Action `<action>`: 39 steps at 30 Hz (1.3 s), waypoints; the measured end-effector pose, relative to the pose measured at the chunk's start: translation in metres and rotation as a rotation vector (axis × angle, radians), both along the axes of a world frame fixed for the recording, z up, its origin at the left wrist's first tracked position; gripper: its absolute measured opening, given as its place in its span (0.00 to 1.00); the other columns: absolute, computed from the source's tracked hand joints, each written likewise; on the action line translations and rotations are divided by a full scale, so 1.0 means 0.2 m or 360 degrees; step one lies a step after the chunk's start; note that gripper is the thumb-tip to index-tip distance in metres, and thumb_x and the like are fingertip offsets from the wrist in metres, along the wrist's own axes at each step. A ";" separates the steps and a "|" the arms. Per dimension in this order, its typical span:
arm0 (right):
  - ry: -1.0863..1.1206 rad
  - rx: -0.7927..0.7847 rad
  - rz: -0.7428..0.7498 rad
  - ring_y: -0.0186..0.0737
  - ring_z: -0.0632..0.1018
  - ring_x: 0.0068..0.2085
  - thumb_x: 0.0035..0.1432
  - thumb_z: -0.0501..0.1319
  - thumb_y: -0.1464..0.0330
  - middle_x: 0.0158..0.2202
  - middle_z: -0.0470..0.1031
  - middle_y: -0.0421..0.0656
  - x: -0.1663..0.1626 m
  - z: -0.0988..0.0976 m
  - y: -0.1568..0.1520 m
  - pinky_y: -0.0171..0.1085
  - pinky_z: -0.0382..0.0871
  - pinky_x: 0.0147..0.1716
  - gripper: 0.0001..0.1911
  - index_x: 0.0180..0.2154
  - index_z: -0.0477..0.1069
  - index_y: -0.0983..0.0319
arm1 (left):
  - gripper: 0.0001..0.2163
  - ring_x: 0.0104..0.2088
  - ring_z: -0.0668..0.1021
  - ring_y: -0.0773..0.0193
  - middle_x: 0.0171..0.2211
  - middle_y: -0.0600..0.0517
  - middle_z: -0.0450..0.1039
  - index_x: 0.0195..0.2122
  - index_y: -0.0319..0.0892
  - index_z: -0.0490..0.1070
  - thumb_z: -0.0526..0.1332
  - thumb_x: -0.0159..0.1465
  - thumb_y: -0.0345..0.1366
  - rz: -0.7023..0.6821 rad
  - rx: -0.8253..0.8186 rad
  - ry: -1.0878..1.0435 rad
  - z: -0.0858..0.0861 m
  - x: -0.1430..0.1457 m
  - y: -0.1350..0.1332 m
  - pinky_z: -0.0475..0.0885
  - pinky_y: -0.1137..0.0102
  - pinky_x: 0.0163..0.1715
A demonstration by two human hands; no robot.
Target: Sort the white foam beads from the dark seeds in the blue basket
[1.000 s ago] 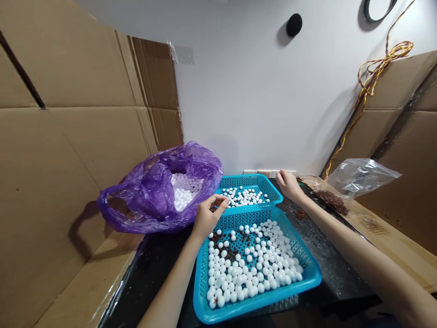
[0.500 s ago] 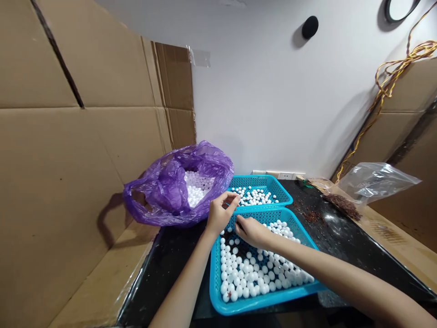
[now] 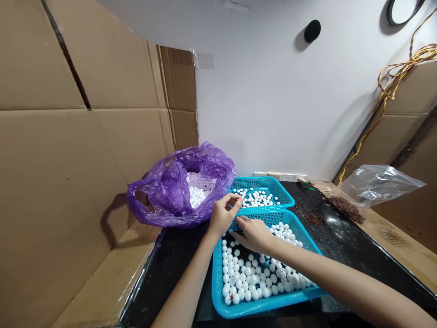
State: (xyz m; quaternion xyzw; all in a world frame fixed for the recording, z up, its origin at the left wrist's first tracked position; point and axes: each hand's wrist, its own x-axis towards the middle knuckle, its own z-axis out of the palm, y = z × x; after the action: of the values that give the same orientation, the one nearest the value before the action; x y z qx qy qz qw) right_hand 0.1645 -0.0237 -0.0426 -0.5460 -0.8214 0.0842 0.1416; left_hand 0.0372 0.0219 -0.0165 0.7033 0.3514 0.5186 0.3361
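A near blue basket [image 3: 218, 296] holds several white balls [image 3: 252, 278] and a few brown star-shaped bits. My left hand [image 3: 223, 214] rests at its far left corner, fingers curled with the index stretched toward the far basket. My right hand [image 3: 252, 232] reaches into the near basket at its far left, fingers bent down among the balls; what they pinch is hidden. A second, smaller blue basket [image 3: 283, 197] behind it holds more white balls.
A purple plastic bag [image 3: 164, 191] of white balls lies open at the left. A clear bag [image 3: 378, 182] and a pile of brown bits [image 3: 344, 207] lie at the right on the black tabletop [image 3: 334, 241]. Cardboard walls stand left and right.
My right hand came from the far right of the table into the near basket, then settled a little lower. My left hand stayed at the basket's corner. The view shifted slightly.
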 end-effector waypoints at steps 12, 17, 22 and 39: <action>0.0495 -0.0044 0.0024 0.37 0.76 0.26 0.67 0.44 0.62 0.26 0.75 0.42 0.12 0.09 0.02 0.32 0.64 0.25 0.21 0.31 0.70 0.63 | 0.10 0.28 0.77 0.65 0.26 0.53 0.74 0.33 0.39 0.72 0.59 0.60 0.42 0.0008 0.0020 0.0056 -0.01 0.00 0.00 0.71 0.75 0.27; 0.0587 -0.0121 0.0102 0.37 0.78 0.32 0.65 0.49 0.68 0.34 0.77 0.43 0.17 0.12 0.02 0.32 0.67 0.28 0.12 0.38 0.70 0.62 | 0.11 0.27 0.76 0.66 0.26 0.53 0.74 0.32 0.39 0.71 0.57 0.62 0.43 0.0029 0.0041 0.0144 0.00 0.00 0.00 0.71 0.75 0.28; 0.0421 -0.0294 0.0208 0.36 0.76 0.28 0.54 0.59 0.74 0.29 0.77 0.41 0.28 0.16 0.02 0.31 0.64 0.26 0.04 0.32 0.72 0.62 | 0.11 0.28 0.76 0.66 0.26 0.53 0.74 0.31 0.40 0.72 0.56 0.62 0.42 -0.0013 0.0087 0.0368 0.01 0.01 -0.01 0.68 0.75 0.27; 0.0176 -0.0759 0.0645 0.37 0.76 0.31 0.42 0.69 0.74 0.35 0.77 0.41 0.38 0.08 0.00 0.30 0.65 0.27 0.14 0.36 0.77 0.60 | 0.03 0.25 0.76 0.65 0.25 0.57 0.77 0.24 0.47 0.76 0.62 0.50 0.35 -0.0490 -0.0052 0.1288 -0.06 -0.03 -0.02 0.61 0.76 0.22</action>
State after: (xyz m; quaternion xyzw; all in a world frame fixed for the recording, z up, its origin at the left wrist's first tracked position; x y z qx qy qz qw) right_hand 0.2414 -0.0230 -0.0265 -0.3835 -0.8617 0.3306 0.0344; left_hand 0.0311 0.0178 -0.0276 0.8887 0.3541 0.1393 0.2558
